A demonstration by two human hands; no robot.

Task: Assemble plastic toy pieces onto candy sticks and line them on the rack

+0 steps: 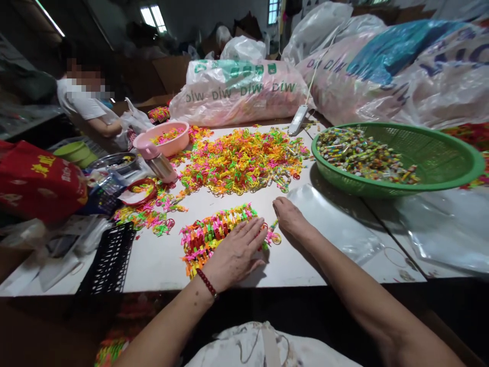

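My left hand (239, 250), with a dark red bead bracelet at the wrist, lies flat over the right part of a neat block of colourful plastic pieces (208, 229), fingers stretched out. Just to the right, my right hand (289, 216) has its fingers curled together above the white table; whatever they hold, if anything, is hidden. Between the two hands lies a small colourful piece (274, 235) with a pink and yellow end. Beyond the hands spreads a loose pile of yellow, orange, pink and green pieces (240, 160).
A green basket (446, 163) of wrapped sticks stands at right, near clear plastic bags (336, 224). At left are a pink basin (179, 145), a bottle (162, 165), a black rack (110, 255) and a red bag (42, 181). Another person (86, 109) is at back left.
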